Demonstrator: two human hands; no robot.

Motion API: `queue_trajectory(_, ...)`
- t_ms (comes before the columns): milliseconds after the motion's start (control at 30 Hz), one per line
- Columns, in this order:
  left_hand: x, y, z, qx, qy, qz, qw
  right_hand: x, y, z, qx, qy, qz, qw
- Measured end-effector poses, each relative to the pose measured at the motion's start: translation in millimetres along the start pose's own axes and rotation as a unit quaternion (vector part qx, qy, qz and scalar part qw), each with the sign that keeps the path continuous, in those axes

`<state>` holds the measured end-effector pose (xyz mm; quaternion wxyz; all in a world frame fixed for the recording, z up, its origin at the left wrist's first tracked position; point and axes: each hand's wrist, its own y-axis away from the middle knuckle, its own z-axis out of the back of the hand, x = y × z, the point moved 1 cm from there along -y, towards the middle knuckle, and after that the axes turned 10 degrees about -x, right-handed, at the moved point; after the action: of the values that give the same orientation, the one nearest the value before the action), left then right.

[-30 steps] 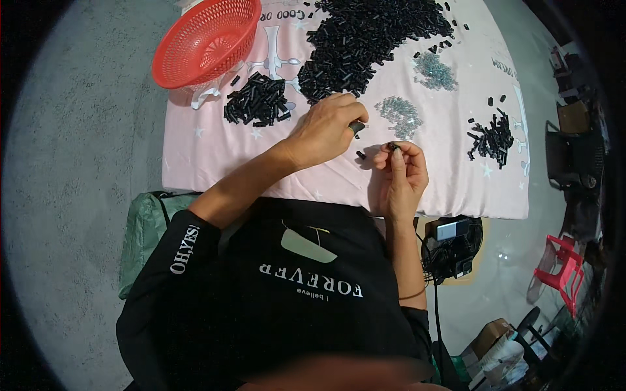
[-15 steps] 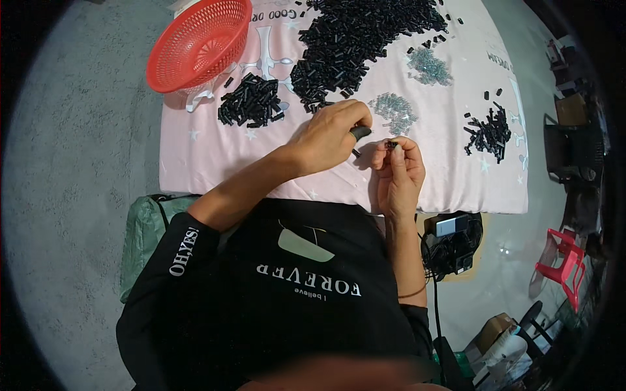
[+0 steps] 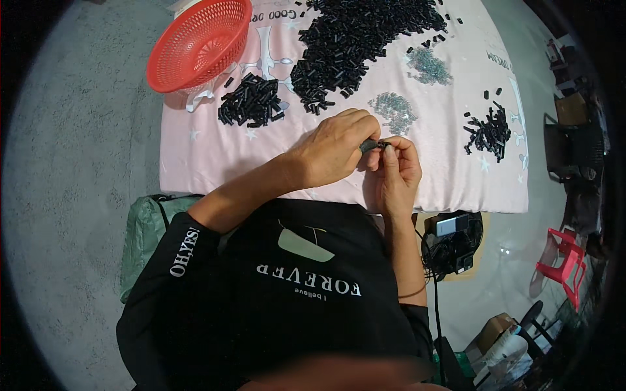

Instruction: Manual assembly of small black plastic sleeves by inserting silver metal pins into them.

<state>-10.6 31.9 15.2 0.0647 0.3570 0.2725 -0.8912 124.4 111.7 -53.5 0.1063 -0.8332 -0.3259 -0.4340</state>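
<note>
Over the near part of the pink cloth-covered table (image 3: 215, 156), my two hands meet at the fingertips. My left hand (image 3: 336, 146) is closed round a dark, rounded piece (image 3: 368, 146), mostly hidden by the fingers; its kind is not clear. A small black tube (image 3: 385, 145) is pinched between thumb and fingers of my right hand (image 3: 399, 171), its end against the dark piece. Just beyond the hands lies a small heap of clear, glassy bits (image 3: 394, 112). A large heap of short black tubes (image 3: 345, 45) spreads farther back.
A red plastic basket (image 3: 199, 45) stands at the back left, beside a smaller heap of black tubes (image 3: 251, 101). More clear bits (image 3: 429, 67) lie farther back. Black pieces (image 3: 488, 132) are heaped at the right. A red stool (image 3: 562, 267) stands on the floor.
My left hand has moved slightly right and nearer to me, bringing its dark piece against the tube in my right hand. The right hand has shifted slightly left.
</note>
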Motion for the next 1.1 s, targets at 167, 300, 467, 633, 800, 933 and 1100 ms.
queue_trajectory(167, -4, -1, -1, -0.001, 0.032, 0.027, 0.999, 3, 1, -3, 0.009, 0.032, 0.001, 0.999)
queue_trajectory(300, 5, 3, -5, -0.001, 0.077, 0.052, 0.996, 5, 0, -3, 0.023, 0.0, -0.017, 1.0)
queue_trajectory(467, 8, 1, -2, 0.024, 0.1, 0.096, 0.99, 7, 0, -3, 0.034, -0.003, -0.031, 0.999)
queue_trajectory(633, 49, -18, 15, -0.104, -0.055, 0.068, 0.991, 8, 1, -8, 0.011, -0.052, -0.002, 0.999)
queue_trajectory(800, 75, -22, 25, -0.118, -0.203, 0.083, 0.969, 1, -2, 1, 0.011, -0.042, 0.004, 0.999)
queue_trajectory(933, 75, -23, 22, -0.109, -0.232, 0.067, 0.964, 0, -1, 1, 0.003, -0.034, 0.006, 0.999)
queue_trajectory(1100, 77, -17, 19, -0.096, -0.224, 0.056, 0.968, 0, -1, 3, 0.006, -0.017, 0.014, 1.0)
